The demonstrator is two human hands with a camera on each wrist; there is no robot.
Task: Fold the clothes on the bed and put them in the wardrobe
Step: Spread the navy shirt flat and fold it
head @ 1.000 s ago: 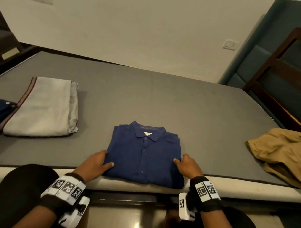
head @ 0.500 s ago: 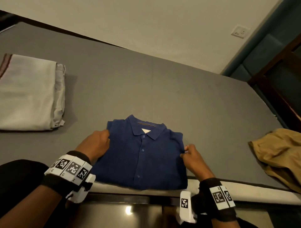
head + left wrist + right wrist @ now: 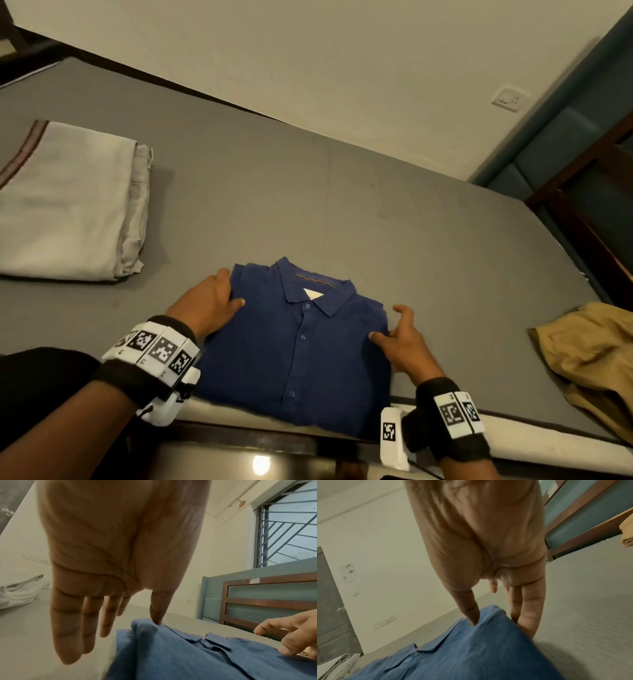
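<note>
Neatly folded, one dark blue shirt (image 3: 301, 349) lies collar-up and buttoned at the near edge of the grey bed (image 3: 342, 212). At its left side the left hand (image 3: 205, 305) has its fingers straight along the edge and its thumb tip on top. At its right side the right hand (image 3: 404, 339) sets its thumb on top, fingers extended against the edge. Outward lie one folded pale grey garment (image 3: 68, 212) at left and one crumpled tan garment (image 3: 592, 363) at right.
</note>
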